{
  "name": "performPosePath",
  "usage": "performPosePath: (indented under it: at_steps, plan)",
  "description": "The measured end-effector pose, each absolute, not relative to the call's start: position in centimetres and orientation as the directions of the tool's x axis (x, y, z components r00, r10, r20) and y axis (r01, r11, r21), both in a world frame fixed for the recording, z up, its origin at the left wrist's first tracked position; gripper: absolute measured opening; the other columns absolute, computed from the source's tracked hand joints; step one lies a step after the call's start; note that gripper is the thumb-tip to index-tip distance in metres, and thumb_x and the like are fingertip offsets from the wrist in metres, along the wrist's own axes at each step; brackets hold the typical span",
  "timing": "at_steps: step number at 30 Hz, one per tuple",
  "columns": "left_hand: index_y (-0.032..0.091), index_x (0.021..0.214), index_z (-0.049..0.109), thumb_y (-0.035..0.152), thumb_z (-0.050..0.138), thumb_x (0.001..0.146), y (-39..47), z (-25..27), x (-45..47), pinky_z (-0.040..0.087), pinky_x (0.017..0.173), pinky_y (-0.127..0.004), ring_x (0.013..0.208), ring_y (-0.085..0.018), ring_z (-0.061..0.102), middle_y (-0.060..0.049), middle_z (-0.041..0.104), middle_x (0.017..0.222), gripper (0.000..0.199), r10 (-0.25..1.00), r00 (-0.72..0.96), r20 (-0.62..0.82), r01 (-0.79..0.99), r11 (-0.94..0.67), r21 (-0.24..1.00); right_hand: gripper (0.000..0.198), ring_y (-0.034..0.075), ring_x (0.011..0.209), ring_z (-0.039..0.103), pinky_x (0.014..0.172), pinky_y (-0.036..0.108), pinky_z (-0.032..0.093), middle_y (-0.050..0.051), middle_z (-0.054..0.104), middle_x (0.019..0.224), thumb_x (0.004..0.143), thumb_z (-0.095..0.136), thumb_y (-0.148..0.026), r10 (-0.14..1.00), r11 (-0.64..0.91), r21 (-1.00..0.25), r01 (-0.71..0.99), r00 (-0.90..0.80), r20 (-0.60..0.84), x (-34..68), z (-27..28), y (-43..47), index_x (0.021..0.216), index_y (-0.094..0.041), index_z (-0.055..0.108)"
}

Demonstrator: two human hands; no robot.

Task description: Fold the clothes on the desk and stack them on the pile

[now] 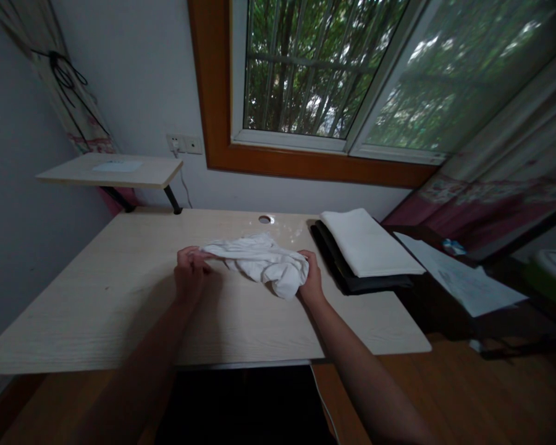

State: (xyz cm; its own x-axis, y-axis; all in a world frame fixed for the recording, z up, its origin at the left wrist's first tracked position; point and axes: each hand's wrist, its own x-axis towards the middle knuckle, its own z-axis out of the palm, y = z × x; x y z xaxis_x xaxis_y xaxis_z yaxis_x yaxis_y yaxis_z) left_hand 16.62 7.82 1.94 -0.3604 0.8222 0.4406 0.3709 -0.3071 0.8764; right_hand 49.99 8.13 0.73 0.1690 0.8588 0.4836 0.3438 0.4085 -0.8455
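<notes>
A crumpled white cloth (264, 259), perhaps a garment, is stretched between my two hands over the pale wooden desk (120, 296). My left hand (189, 269) pinches its narrow, pulled-out left end. Around the bunched right end, my right hand (310, 275) is closed, with part of the fingers behind the fabric. The middle of the cloth lies in loose folds, and its exact kind does not show. Just right of my right hand rests a stack: a folded white cloth (370, 244) on top of folded black fabric (338, 266).
A small raised shelf (115, 170) with a paper on it stands at the desk's back left. A cable hole (265, 219) sits near the back edge, below the window (324, 68). To the right, a dark low surface carries a large paper sheet (463, 278).
</notes>
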Motion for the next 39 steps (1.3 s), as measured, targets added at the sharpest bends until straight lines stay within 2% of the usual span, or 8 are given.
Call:
performPosePath:
  at_steps: [4,11,14,18,23,27,33,39]
  plan:
    - [0.023,0.131,0.039,0.039,0.050,0.102,9.2,0.7,16.6,0.063,0.076,-0.036,0.091,-0.017,0.075,-0.019,0.060,0.143,0.035,0.774,-0.164,0.612,0.318,-0.546,0.775,0.037,0.018,0.085,0.062,0.078,0.030,0.051,-0.001,0.067,0.098,0.080,0.069,-0.037,0.855,0.373,-0.920,0.121,0.341,0.392,49.9,0.7,8.7,0.113,-0.025,0.056]
    - [0.024,0.134,0.055,0.038,0.059,0.097,9.8,-0.1,17.0,0.051,0.108,-0.053,0.132,-0.029,0.055,-0.013,0.057,0.144,0.040,0.718,0.341,0.606,0.664,-0.641,0.386,0.040,0.023,0.111,0.066,0.101,0.044,0.048,0.009,0.071,0.123,0.102,0.042,-0.047,0.811,0.423,-0.901,0.101,0.400,0.426,50.4,1.5,8.9,0.129,-0.023,0.058]
    - [0.021,0.140,0.053,0.036,0.060,0.096,9.7,-0.3,17.4,0.046,0.112,-0.053,0.131,-0.031,0.054,-0.014,0.057,0.144,0.047,0.749,0.394,0.532,0.734,-0.605,0.309,0.039,0.026,0.126,0.061,0.108,0.050,0.045,0.012,0.066,0.136,0.103,0.043,-0.042,0.745,0.523,-0.803,0.285,0.305,0.593,50.6,2.1,8.5,0.131,-0.023,0.063]
    - [0.021,0.128,0.063,0.031,0.057,0.096,9.7,-0.4,17.5,0.051,0.102,-0.048,0.114,-0.028,0.060,-0.012,0.067,0.123,0.034,0.781,0.409,0.472,0.771,-0.572,0.279,0.036,0.029,0.129,0.060,0.112,0.054,0.044,0.010,0.068,0.134,0.094,0.063,-0.033,0.647,0.649,-0.516,0.559,-0.048,0.761,50.1,2.7,7.8,0.129,-0.028,0.068]
    - [0.022,0.115,0.070,0.023,0.052,0.096,9.6,0.2,17.6,0.051,0.093,-0.044,0.101,-0.026,0.060,-0.009,0.069,0.107,0.025,0.797,0.457,0.395,0.782,-0.571,0.249,0.055,0.030,0.129,0.060,0.105,0.049,0.054,0.012,0.055,0.149,0.093,0.069,-0.033,0.707,0.661,-0.387,0.644,-0.360,0.609,48.4,2.6,7.5,0.146,-0.030,0.056]
    - [0.022,0.125,0.068,0.025,0.052,0.096,9.3,0.5,17.7,0.051,0.092,-0.044,0.101,-0.027,0.060,-0.010,0.068,0.108,0.032,0.805,0.444,0.393,0.803,-0.552,0.223,0.045,0.026,0.104,0.070,0.088,0.040,0.060,0.011,0.067,0.125,0.096,0.066,-0.037,0.778,0.577,-0.369,0.729,-0.353,0.519,48.1,2.1,7.7,0.140,-0.031,0.061]
    - [0.021,0.126,0.068,0.030,0.056,0.096,9.2,0.5,17.8,0.051,0.091,-0.044,0.100,-0.029,0.058,-0.011,0.064,0.105,0.033,0.821,0.372,0.433,0.857,-0.483,0.180,0.022,0.022,0.088,0.069,0.080,0.033,0.055,0.006,0.071,0.096,0.102,0.053,-0.034,0.783,0.600,-0.508,0.618,-0.324,0.531,49.1,1.3,7.7,0.109,-0.026,0.072]
    - [0.024,0.110,0.073,0.023,0.055,0.096,9.3,0.6,17.8,0.052,0.091,-0.043,0.098,-0.026,0.058,-0.009,0.063,0.104,0.023,0.805,0.386,0.451,0.833,-0.514,0.204,0.024,0.018,0.067,0.060,0.062,0.028,0.047,0.000,0.063,0.077,0.103,0.046,-0.043,0.864,0.419,-0.792,0.444,0.073,0.498,49.7,0.4,7.3,0.106,-0.023,0.060]
